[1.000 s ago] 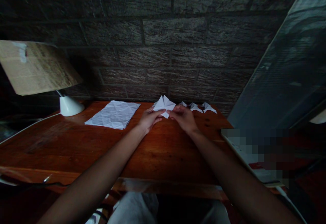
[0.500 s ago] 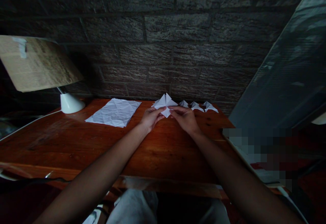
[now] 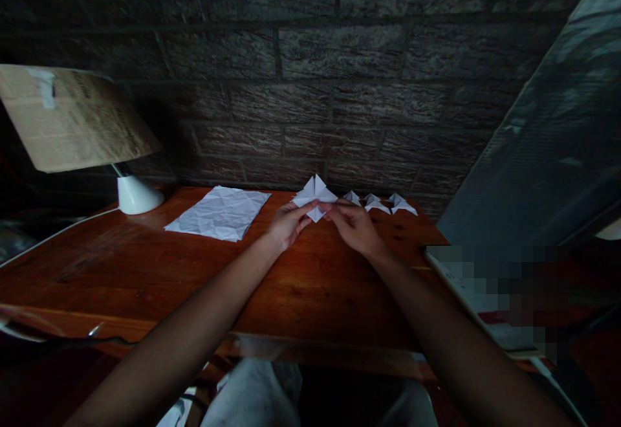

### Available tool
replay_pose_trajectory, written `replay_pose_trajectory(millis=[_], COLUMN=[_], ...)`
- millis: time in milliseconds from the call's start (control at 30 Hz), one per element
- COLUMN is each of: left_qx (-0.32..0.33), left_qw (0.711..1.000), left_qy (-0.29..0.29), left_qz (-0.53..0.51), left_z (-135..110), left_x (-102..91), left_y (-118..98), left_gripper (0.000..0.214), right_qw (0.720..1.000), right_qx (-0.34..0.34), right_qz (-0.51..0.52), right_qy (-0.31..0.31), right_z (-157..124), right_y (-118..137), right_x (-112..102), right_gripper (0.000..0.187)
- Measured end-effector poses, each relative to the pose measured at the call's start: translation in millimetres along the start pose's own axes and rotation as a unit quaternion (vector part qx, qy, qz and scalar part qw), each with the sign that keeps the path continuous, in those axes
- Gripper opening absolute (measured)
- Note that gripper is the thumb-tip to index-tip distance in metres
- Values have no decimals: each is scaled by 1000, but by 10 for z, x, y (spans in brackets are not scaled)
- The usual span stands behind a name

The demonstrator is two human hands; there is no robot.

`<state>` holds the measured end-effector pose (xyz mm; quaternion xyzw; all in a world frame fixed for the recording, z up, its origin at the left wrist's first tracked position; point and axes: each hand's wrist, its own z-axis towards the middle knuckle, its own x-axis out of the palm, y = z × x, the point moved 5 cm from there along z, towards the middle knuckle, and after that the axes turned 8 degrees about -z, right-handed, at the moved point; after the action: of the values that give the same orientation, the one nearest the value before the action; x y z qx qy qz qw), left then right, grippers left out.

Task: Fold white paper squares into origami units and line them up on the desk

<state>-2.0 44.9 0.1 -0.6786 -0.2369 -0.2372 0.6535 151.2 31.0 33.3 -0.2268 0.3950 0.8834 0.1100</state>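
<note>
Left hand (image 3: 287,224) fingertips pinch left lower edge of white folded pointed paper figure (image 3: 314,195); right hand (image 3: 356,226) fingers closed on its right lower edge. Figure near far edge of reddish-brown wooden desk (image 3: 145,265). Just right: three small white folded paper pieces (image 3: 377,202) in row. Left: creased flat white paper sheet (image 3: 219,212), then white lamp base (image 3: 136,195).

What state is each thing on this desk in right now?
Folded paper: pointed folds, pinched by both hands.
Left hand: fingertips shut on the folded paper.
Right hand: fingertips shut on it too.
Creased sheet: opened out, flat on the desk.
Small folded pieces: three, lying in a row.
Lamp: upright, shade tilted.
</note>
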Motion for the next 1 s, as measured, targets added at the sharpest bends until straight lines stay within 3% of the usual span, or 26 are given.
replay_pose_trajectory(millis=[167,400,700,1000], left_qx=[-13,5,47,110], left_qw=[999,999,999,994], left_qy=[-33,-30,9,9], left_qz=[-16,-27,17,25], left_z=[-23,-19,4,-68], left_x=[3,11,22,106], left_y=[-13,-38,-37,-59], left_gripper=[17,14,29,38], right_qw=[995,954,949,954], right_qx=[46,164,186,170], right_qz=[81,251,254,239], right_qy=[18,-2,-27,-63], right_z=[10,3,-15,-6], right_y=[-67,-189,-170,-154], right_x=[54,129,104,74], right_gripper=[26,28,24,27])
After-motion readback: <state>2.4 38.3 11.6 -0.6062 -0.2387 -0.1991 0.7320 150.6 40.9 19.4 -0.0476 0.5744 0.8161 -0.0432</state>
